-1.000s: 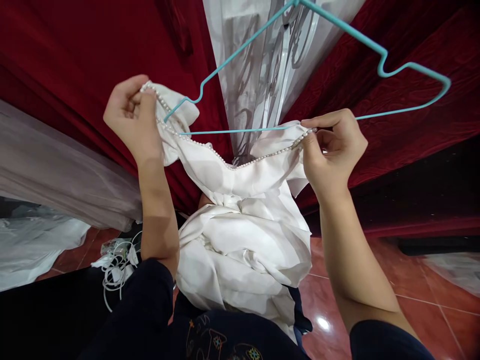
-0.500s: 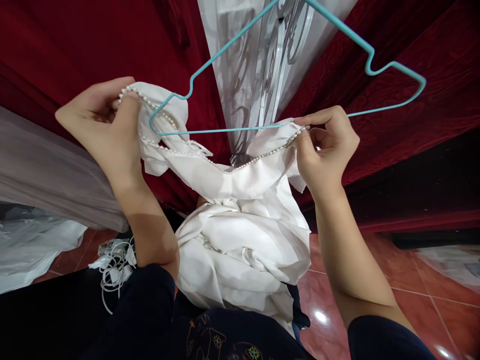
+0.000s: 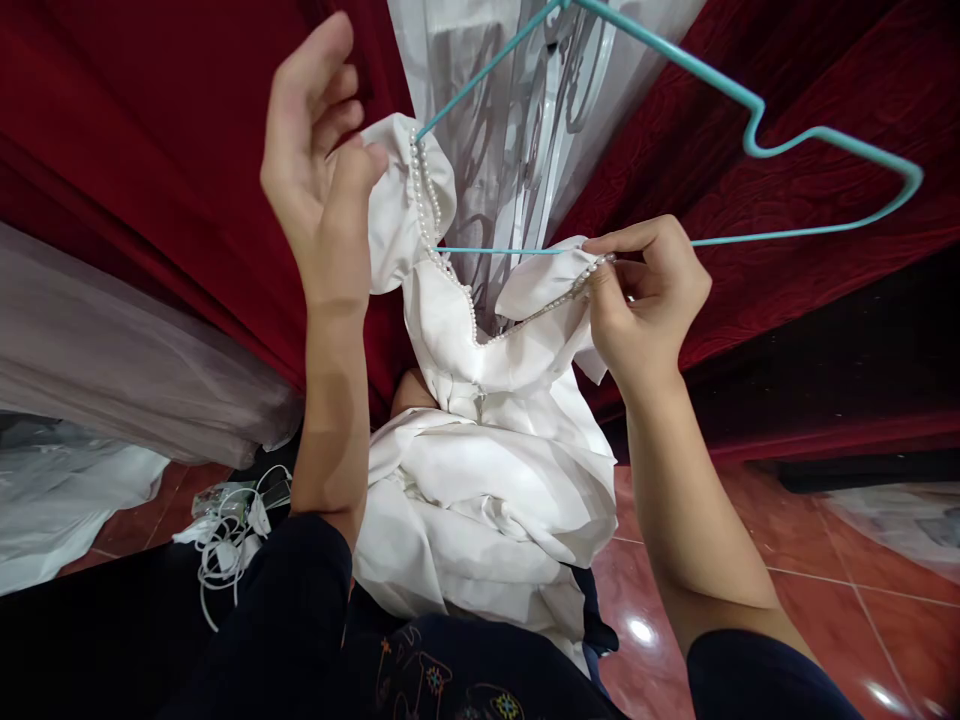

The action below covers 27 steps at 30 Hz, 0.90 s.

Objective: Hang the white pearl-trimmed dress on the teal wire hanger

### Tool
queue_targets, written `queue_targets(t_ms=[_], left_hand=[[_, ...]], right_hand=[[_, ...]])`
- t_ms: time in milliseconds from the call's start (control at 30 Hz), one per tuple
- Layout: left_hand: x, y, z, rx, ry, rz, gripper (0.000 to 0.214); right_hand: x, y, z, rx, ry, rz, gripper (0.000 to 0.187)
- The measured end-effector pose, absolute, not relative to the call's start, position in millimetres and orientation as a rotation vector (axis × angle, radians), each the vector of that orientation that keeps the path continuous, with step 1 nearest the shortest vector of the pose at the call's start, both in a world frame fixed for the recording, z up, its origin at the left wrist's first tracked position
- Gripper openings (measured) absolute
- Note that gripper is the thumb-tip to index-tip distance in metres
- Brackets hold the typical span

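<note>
A white dress point(image 3: 487, 480) with pearl beads along its neckline hangs over my lap, its lower part bunched up. Its left puffed sleeve point(image 3: 394, 215) sits on the left end of a light blue hanger point(image 3: 675, 45); that end is hidden in the cloth. Beside this sleeve my left hand point(image 3: 322, 170) is raised, fingers loosely bent and apart, seemingly holding nothing; whether the thumb touches the cloth I cannot tell. My right hand point(image 3: 649, 295) pinches the beaded neckline at the right shoulder between thumb and fingers. The hanger's right end sticks out bare beyond that hand.
Dark red curtains point(image 3: 150, 130) hang on both sides, with whitish fabric point(image 3: 469, 100) between them. A tangle of white cables point(image 3: 225, 545) lies at lower left. White sheer cloth point(image 3: 67, 490) spreads over the red tiled floor point(image 3: 885, 620).
My left hand has let go of the beaded edge and moved up and right. The dress's left shoulder now sits over the hanger's left end. My right hand keeps its pinch.
</note>
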<state>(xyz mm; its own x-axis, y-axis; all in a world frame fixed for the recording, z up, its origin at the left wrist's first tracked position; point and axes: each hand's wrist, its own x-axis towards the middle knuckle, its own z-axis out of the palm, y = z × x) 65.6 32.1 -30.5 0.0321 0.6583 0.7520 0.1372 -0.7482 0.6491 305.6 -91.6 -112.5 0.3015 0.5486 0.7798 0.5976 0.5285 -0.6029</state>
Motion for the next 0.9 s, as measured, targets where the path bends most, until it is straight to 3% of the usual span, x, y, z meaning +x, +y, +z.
queue_targets(t_ms=[133, 300, 467, 733, 900], left_hand=[[92, -23, -82, 1.879, 0.776, 1.424, 0.029], [114, -37, -119, 1.8, 0.645, 1.29, 0.033], [133, -29, -124, 1.662, 0.574, 1.462, 0.056], [114, -48, -103, 1.674, 0.803, 1.473, 0.044], [105, -52, -95, 1.701, 0.825, 1.439, 0.04]], right_hand=[[302, -92, -113, -1.143, -1.35, -0.025, 0.013], [298, -85, -114, -1.167, -1.281, -0.015, 0.012], [294, -87, -111, -1.123, -1.28, -0.057, 0.01], [325, -112, -136, -1.049, -0.97, -0.431, 0.006], [402, -110, -128, -1.142, -0.847, -0.396, 0.022]])
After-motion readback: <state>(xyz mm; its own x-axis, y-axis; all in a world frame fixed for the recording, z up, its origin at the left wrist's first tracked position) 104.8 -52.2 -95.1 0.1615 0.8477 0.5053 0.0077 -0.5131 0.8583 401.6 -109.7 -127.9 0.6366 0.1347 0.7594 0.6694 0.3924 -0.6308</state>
